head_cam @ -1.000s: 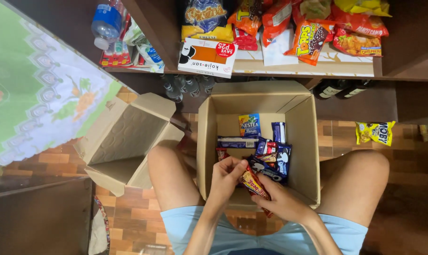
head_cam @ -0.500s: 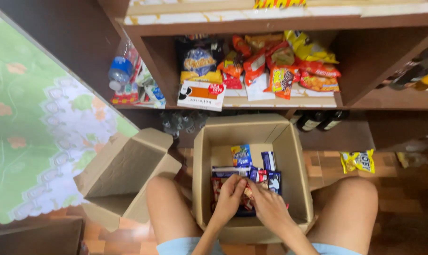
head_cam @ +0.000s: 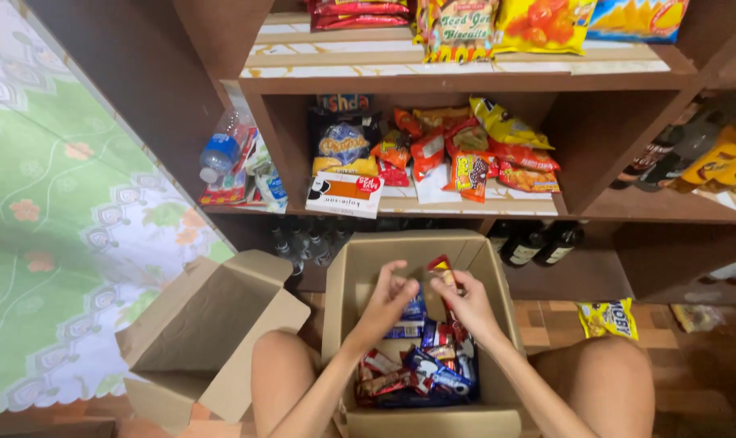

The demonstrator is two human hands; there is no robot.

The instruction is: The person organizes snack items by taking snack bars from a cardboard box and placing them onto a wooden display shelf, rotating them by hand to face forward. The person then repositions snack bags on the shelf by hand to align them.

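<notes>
Over the open cardboard box (head_cam: 498,268) between my knees, I have both hands raised above the heap of snack packets (head_cam: 417,369) that fills its lower half. My right hand (head_cam: 469,304) is clamped on a small red and yellow snack packet (head_cam: 443,268), holding it upright by its lower end just above the box's far wall. My left hand (head_cam: 388,296) sits just beside it, fingers loosely curled and apart, gripping nothing that I can see. A second, empty cardboard box (head_cam: 214,341) lies tipped on its side to my left. Ahead, the wooden shelf (head_cam: 465,81) carries rows of bright snack bags (head_cam: 465,158), and a yellow packet (head_cam: 607,318) lies on the floor to my right.
</notes>
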